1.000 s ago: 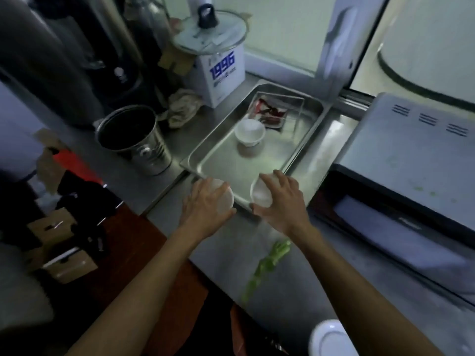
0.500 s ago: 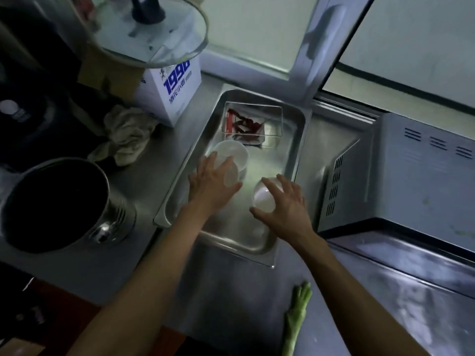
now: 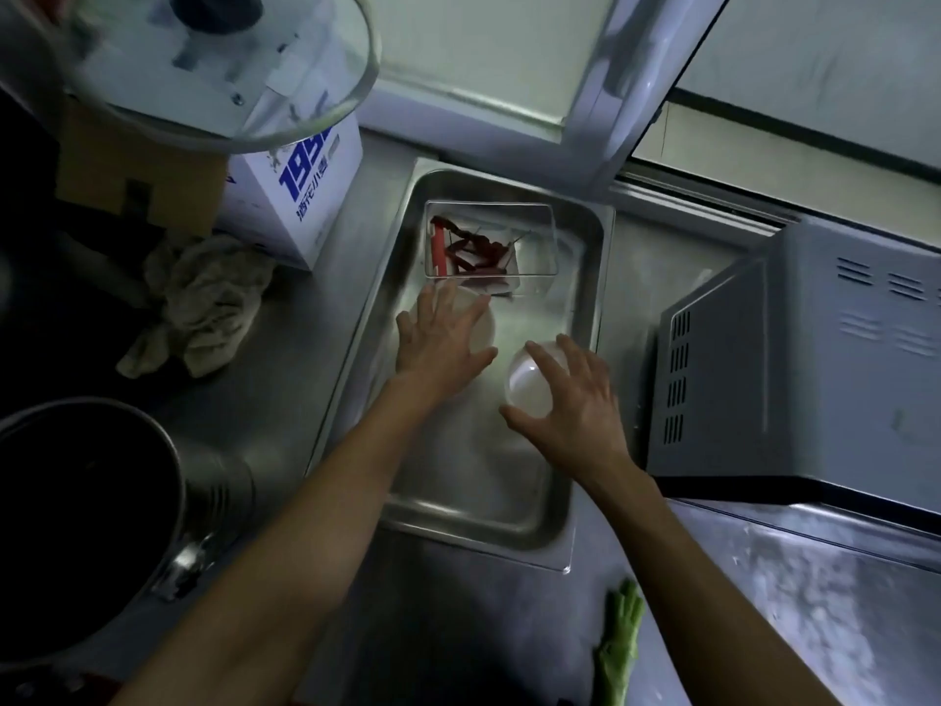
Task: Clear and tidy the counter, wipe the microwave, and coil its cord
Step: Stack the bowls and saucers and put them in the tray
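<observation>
Both my hands are inside a steel tray [image 3: 590,277] on the counter. My left hand [image 3: 438,338] lies over a white bowl [image 3: 483,326], which seems to sit on another white bowl beneath it. My right hand [image 3: 570,400] grips a second small white bowl [image 3: 527,387] from above, low over the tray floor. At the tray's far end sits a clear box with dried red chillies [image 3: 473,247]. The grey microwave [image 3: 814,359] stands right of the tray. Its cord is not visible.
A crumpled rag [image 3: 198,303] lies left of the tray, beside a white box printed in blue [image 3: 295,196] with a glass lid [image 3: 203,63] on top. A steel pot [image 3: 102,512] stands at the near left. A green vegetable stalk [image 3: 618,649] lies on the counter in front.
Both hands carried the white bowls from the counter edge into the tray. The left bowl now rests where the tray's bowl stood; my view has moved closer and downward.
</observation>
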A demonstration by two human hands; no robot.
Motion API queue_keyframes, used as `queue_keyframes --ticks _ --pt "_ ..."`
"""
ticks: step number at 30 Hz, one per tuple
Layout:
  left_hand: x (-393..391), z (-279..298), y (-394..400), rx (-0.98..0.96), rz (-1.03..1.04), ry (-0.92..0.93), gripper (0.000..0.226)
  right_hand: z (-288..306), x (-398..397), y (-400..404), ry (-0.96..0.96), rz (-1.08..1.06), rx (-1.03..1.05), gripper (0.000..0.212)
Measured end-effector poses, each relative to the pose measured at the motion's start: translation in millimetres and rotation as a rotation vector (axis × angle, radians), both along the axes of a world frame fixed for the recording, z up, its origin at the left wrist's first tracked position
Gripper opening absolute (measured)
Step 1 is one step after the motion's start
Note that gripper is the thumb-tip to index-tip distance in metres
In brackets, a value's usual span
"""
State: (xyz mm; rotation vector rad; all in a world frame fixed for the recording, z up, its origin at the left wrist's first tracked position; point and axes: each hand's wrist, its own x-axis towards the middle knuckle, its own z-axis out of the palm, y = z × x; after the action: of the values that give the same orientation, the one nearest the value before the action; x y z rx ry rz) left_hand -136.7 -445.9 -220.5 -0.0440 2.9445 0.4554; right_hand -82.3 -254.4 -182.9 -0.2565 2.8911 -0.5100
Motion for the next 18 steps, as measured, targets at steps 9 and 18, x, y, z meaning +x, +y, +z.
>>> queue_keyframes --ticks 9,18 --pt "-12.9 -29.1 -2.7 0.032 -0.003 -0.057 0.076 -18.8 -20.1 -3.1 -0.064 -0.04 -0.04 0.088" --pt "-6.5 -38.0 -8.2 0.091 -0.03 -0.063 0.084 -27.5 -36.8 -18.6 -0.062 -0.012 -0.064 0.086"
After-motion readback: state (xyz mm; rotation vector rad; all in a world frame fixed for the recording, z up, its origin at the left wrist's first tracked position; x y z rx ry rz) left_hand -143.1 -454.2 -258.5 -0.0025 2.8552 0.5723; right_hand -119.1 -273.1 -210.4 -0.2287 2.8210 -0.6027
